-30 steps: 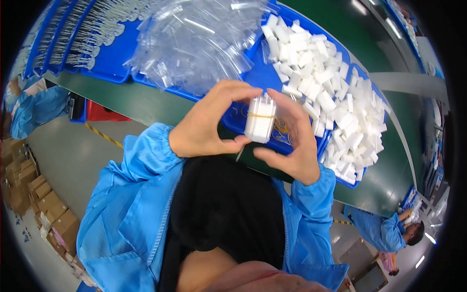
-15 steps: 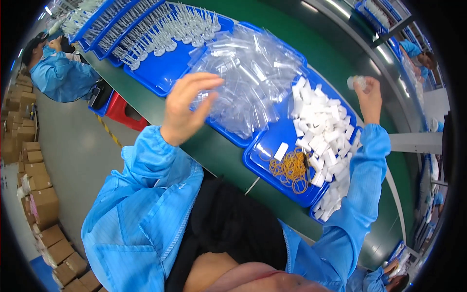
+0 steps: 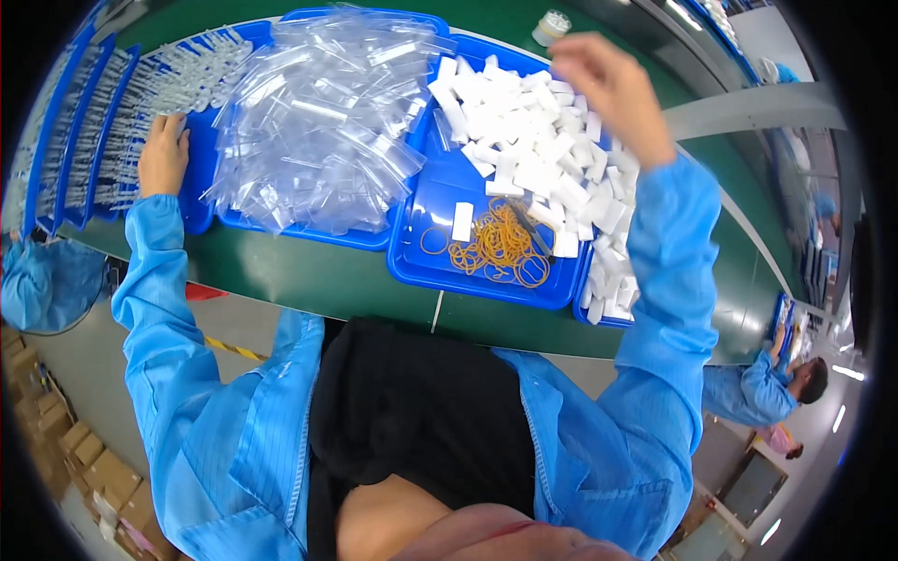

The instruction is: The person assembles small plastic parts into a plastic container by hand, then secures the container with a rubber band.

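My left hand (image 3: 165, 157) reaches down at the near end of a blue tray (image 3: 199, 178) of clear plastic stemmed parts (image 3: 201, 70). Its fingers are bent and close together; whatever lies under the fingertips is hidden. Over the far right of the white pieces (image 3: 533, 131), my right hand (image 3: 613, 89) is slightly smeared by motion, its fingers loosely apart with nothing seen in them. Just beyond those fingertips stands a small clear round jar (image 3: 551, 30) with white contents. A broad heap of clear plastic bags (image 3: 323, 122) lies between my hands.
Tan rubber bands (image 3: 500, 241), a dark slim tool (image 3: 533, 229) and one separate white block (image 3: 462, 222) lie in the front blue tray (image 3: 426, 266). Upright blue trays (image 3: 79, 140) are lined up at far left. A co-worker (image 3: 767, 388) sits at right.
My view has swung leftward. My left hand has gone from above the bags to the stemmed parts' tray. My right hand has let go of the round jar, which stands on the table.
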